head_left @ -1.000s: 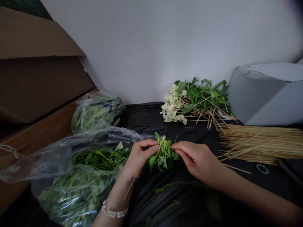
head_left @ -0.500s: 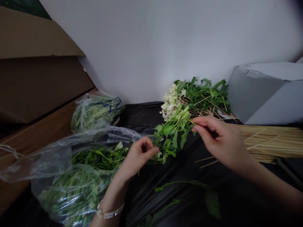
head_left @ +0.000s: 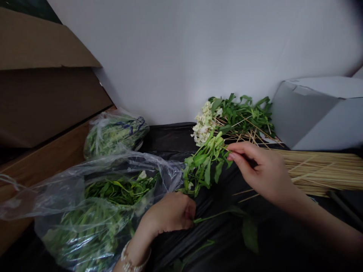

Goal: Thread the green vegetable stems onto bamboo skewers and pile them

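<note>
- Sprig bundle (head_left: 204, 164): pinched at its upper end by fingers of the right hand (head_left: 268, 175); long axis slants down-left, leaves hanging above the black surface (head_left: 170, 138).
- Left hand (head_left: 172, 215): fingers closed on a loose stem (head_left: 215, 215) that runs rightward, below the bundle.

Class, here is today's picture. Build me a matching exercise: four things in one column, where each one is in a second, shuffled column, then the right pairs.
Things
1. leafy bunch
2. loose stem
3. skewer pile
4. white blossoms

Places
A. by the back wall
B. pinched in the right hand
C. in front of the grey box
D. at the left hand, on the black sheet

Pairs: 1-B, 2-D, 3-C, 4-A
</note>
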The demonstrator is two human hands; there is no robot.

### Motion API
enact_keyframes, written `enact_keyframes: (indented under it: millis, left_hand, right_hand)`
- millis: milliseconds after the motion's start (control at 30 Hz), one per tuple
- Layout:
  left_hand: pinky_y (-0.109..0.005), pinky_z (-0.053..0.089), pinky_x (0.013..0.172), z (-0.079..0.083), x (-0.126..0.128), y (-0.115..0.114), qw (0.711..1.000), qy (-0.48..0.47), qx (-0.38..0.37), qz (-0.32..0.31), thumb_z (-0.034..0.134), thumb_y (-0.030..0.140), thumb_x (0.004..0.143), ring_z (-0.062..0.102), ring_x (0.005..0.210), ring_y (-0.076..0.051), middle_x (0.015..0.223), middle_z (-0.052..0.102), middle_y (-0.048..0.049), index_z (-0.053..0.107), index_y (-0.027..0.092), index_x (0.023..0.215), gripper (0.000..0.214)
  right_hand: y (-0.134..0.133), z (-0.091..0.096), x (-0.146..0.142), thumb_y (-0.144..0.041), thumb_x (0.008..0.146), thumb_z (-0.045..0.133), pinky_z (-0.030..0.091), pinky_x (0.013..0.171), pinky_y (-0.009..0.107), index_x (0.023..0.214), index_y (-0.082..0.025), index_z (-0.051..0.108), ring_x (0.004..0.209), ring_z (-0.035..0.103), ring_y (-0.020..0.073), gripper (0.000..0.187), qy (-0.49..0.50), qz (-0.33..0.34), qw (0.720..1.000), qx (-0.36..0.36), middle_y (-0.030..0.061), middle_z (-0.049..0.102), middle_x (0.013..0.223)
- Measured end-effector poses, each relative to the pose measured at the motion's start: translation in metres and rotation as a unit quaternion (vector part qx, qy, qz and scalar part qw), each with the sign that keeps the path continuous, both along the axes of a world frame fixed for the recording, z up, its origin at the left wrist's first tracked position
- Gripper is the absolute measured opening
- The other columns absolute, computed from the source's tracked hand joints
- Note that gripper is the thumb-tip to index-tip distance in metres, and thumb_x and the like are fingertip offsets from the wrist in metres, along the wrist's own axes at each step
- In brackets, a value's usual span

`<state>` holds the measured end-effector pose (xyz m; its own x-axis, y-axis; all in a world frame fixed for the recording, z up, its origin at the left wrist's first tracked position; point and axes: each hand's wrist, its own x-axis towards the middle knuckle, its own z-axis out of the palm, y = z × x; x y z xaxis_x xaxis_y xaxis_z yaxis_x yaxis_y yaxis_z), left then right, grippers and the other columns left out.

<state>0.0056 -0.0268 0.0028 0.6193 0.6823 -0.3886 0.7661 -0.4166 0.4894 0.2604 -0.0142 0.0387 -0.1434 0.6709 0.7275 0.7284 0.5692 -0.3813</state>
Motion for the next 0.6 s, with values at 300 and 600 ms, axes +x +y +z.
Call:
enact_keyframes:
  millis: [300, 600]
  left_hand:
    - [-0.024, 0.040, 0.060, 0.000, -0.011, 0.021, 0.916, -0.292, 0.090, 0.259, 0.068, 0.025, 0.077, 0.054, 0.063, -0.013, 0.068, 0.062, 0.0007, 0.070, 0.018, 0.085, 0.010]
    - [-0.020, 0.049, 0.071, 0.010, -0.008, 0.022, 0.664, -0.621, -0.103, 0.402, 0.089, 0.024, 0.056, 0.063, 0.073, -0.010, 0.083, 0.073, -0.0019, 0.077, 0.018, 0.080, 0.027]
  right_hand:
    - [-0.001, -0.001, -0.002, -0.015, 0.089, 0.059, 0.050, 0.061, 0.020, 0.098, -0.021, 0.065, 0.067, 0.067, 0.0106, 0.013, -0.002, 0.010, 1.000, -0.005, -0.0024, 0.073, 0.082]
    - [-0.003, -0.003, -0.005, -0.018, 0.092, 0.054, 0.053, 0.071, 0.024, 0.100, -0.022, 0.065, 0.076, 0.070, 0.0135, 0.015, -0.012, 0.037, 0.999, -0.021, -0.0004, 0.074, 0.090]
